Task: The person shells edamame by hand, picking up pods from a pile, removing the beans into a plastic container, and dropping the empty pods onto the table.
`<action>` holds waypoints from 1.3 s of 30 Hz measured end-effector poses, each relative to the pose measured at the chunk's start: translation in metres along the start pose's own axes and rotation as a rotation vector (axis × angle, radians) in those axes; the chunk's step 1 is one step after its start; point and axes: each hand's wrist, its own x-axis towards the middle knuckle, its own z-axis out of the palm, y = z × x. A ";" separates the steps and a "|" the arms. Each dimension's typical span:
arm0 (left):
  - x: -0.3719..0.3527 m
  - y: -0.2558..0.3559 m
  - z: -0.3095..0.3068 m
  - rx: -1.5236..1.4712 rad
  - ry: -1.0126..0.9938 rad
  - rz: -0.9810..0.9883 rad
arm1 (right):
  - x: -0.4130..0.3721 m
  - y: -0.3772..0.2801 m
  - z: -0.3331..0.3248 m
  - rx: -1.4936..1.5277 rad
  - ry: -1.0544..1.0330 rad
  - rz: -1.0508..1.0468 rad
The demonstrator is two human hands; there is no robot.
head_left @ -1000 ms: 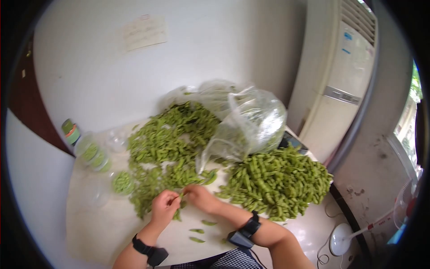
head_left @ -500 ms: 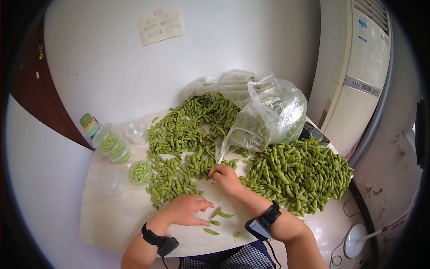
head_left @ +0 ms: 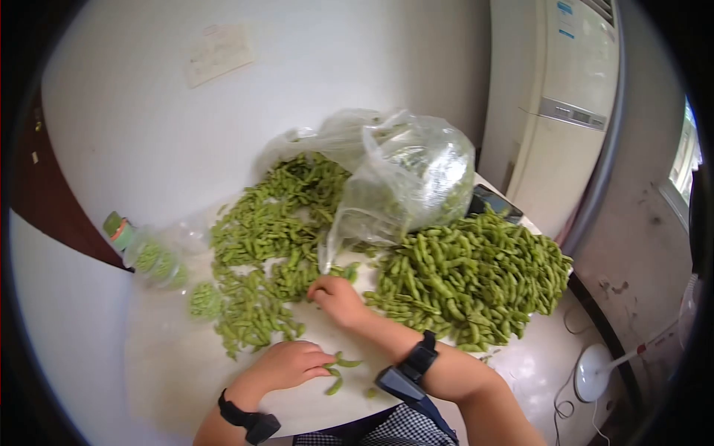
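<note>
My left hand point(head_left: 291, 365) is low over the front of the table. Its thumb and fingertips are closed together at a small group of loose edamame pods point(head_left: 348, 363), pinching one of them. Another pod point(head_left: 335, 386) lies just below the fingertips. My right hand point(head_left: 336, 299) is curled at the near edge of the spread of edamame pods point(head_left: 253, 312), below the tip of the clear plastic bag point(head_left: 401, 178). Its fingertips are pressed together, and what is between them is hidden. Both wrists wear black strapped devices.
A large heap of edamame pods point(head_left: 468, 282) lies on the right. Plastic tubs of shelled beans point(head_left: 204, 300) and a green-lidded bottle point(head_left: 117, 229) stand on the left. A dark phone-like slab point(head_left: 497, 203) lies behind the heap. An air conditioner point(head_left: 569, 111) stands beyond.
The view has swung right, so things sit further left. My left thumb and fingers, spread apart before, have closed at the loose pods. My right hand stays curled by the spread pods.
</note>
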 end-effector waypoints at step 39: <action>0.047 0.043 0.038 0.230 0.100 -0.152 | 0.010 -0.012 -0.022 0.177 -0.053 0.198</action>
